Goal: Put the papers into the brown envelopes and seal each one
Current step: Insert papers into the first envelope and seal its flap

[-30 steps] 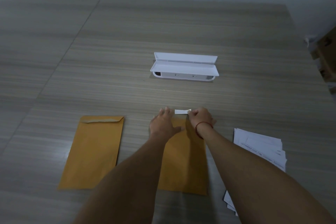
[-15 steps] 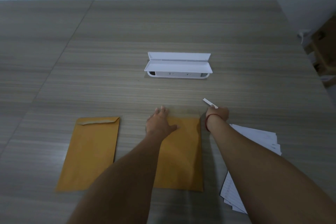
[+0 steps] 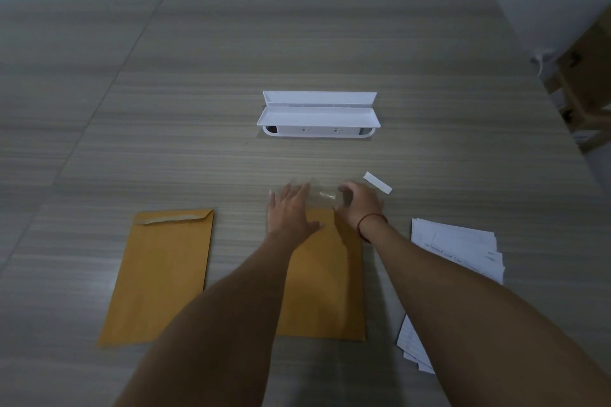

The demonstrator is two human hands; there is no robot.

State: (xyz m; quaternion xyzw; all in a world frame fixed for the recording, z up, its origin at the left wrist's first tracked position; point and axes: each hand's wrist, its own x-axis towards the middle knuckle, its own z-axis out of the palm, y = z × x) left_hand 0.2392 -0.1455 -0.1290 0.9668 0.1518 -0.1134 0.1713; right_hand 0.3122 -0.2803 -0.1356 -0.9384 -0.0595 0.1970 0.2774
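Far left on the desk (image 3: 99,149): left envelope (image 3: 158,274) lying flat, flap folded down but lifted slightly along its edge; contents not visible. Left hand (image 3: 291,211) flat with fingers straight, pressing the top of the second envelope (image 3: 327,281); contents likewise hidden. Farther back, white case (image 3: 317,116) open with lid up, inside not legible. Right hand (image 3: 360,205) back at the flap, fingers curled and blurred; grip not determinable. White strip (image 3: 377,182), over the flap a second ago, now just beyond that hand, clear of the envelope. Judged: adhesive bared, folding next. Papers (image 3: 459,251) at right, still loose.
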